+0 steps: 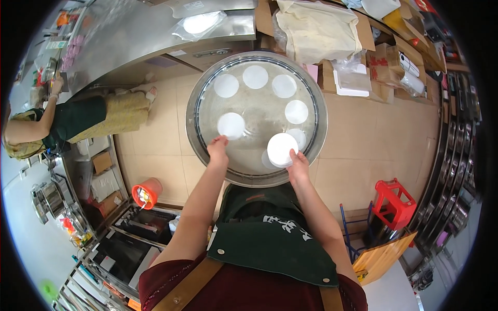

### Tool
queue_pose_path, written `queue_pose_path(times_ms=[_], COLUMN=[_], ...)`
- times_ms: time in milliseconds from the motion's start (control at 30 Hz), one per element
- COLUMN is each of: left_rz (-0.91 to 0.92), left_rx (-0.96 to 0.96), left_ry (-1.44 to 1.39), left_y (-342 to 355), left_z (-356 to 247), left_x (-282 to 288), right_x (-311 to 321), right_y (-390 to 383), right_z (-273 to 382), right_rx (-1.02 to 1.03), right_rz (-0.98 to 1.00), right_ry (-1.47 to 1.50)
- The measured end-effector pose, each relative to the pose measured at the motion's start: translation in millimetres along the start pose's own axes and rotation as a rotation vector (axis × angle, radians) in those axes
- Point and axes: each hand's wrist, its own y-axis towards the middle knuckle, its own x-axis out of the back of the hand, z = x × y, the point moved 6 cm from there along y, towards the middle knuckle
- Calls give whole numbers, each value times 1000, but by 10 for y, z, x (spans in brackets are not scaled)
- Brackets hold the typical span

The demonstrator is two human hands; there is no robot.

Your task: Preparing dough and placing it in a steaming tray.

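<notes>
A large round metal tray (249, 111) stands in front of me. Thin white round paper sheets (255, 77) lie flat in an arc along its far and right side. In my right hand (298, 167) is a stack of the same white round sheets (281, 149), gripped at its lower right edge above the tray. The stack partly covers a sheet beneath it. My left hand (218, 147) is closed in a pinch at the lower edge of a single round sheet (231, 125), over the left part of the tray.
At left, another person (78, 116) in a dark apron works at a steel counter (140, 31). Cardboard boxes and a beige cloth (319, 31) are beyond the tray. An orange bin (148, 193) sits lower left, a red stool (394, 202) lower right, and stacked metal trays (448, 140) at far right.
</notes>
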Motion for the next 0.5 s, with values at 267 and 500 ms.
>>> queue_pose_path(times_ms=[267,500], left_rz=[-220,-239], left_rx=[7,-17], left_ry=[-108,-108], left_y=[711,759], left_z=[-183,-257], left_x=[60,-11], right_x=[198,190], right_y=[-28,-75], right_z=[-175,-187], right_rx=[-16,-41], right_rz=[-8,27], right_ry=[-61,-83])
